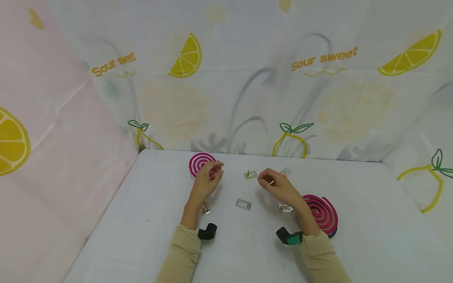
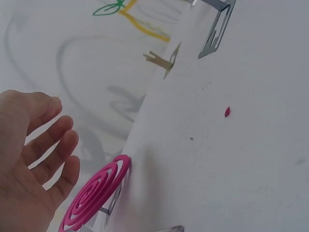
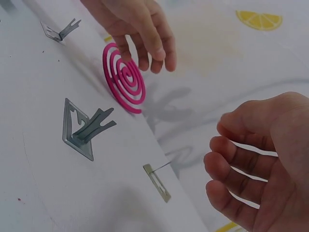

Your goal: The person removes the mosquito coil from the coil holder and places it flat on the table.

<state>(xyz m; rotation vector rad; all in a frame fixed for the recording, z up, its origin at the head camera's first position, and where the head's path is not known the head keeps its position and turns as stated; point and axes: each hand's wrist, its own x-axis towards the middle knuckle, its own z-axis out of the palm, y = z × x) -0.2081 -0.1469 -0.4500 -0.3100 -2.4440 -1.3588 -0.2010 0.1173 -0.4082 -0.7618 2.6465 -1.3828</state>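
Note:
A magenta mosquito coil [image 1: 194, 165] stands at the back left, raised on a metal coil stand [image 2: 114, 201]. My left hand [image 1: 206, 179] is just in front of it, overlapping it in the head view; fingers are loosely bent, with nothing held. My right hand [image 1: 279, 184] hovers over the table's right half, its fingers loosely curved and nothing between them. Close to its fingertips lies a gold-coloured coil stand [image 1: 251, 175] with its prong raised. A silver stand [image 1: 286, 171] sits behind that hand, partly hidden. More mosquito coils [image 1: 327, 216] lie stacked beside the right forearm.
Other metal coil stands lie on the white table [image 1: 141, 188]: one at the middle [image 1: 243, 204], one below the right hand [image 1: 285, 208], one beside the left wrist [image 1: 205, 207]. A printed cloth wall [image 1: 226, 90] rises at the table's back edge.

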